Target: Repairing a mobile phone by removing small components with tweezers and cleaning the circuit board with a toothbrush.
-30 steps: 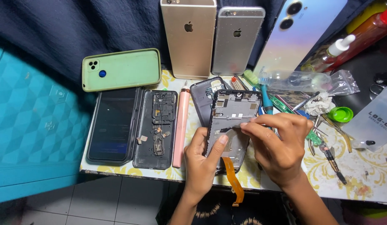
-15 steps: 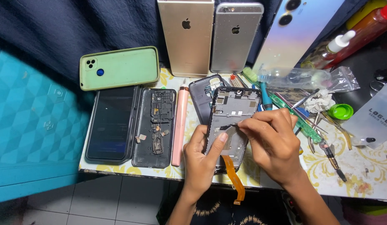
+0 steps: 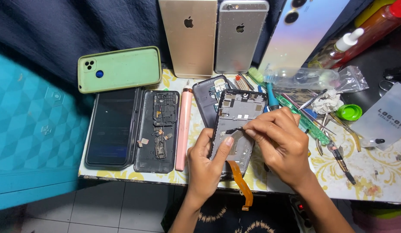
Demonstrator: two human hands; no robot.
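My left hand (image 3: pixel 207 162) grips the lower left edge of an opened phone frame (image 3: pixel 237 118), thumb pressed on its inner face. An orange flex ribbon (image 3: pixel 241 183) hangs from the frame's bottom past the table edge. My right hand (image 3: pixel 280 144) sits over the frame's right side and pinches a small black part (image 3: pixel 235 129) at its middle between thumb and forefinger. Behind the frame lies a grey back cover (image 3: pixel 209 97).
Left of the frame lie a pink tool (image 3: pixel 183 127), an opened phone shell (image 3: pixel 159 129), a dark screen (image 3: pixel 110 127) and a green phone (image 3: pixel 120 69). Gold (image 3: pixel 189 36) and silver (image 3: pixel 240 34) phones lean at the back. Screwdrivers, tweezers, a green cap (image 3: pixel 349 112) clutter the right.
My right hand's fingers have shifted slightly left across the frame, pinching the small black part. The left hand holds as before. The view has dipped a little.
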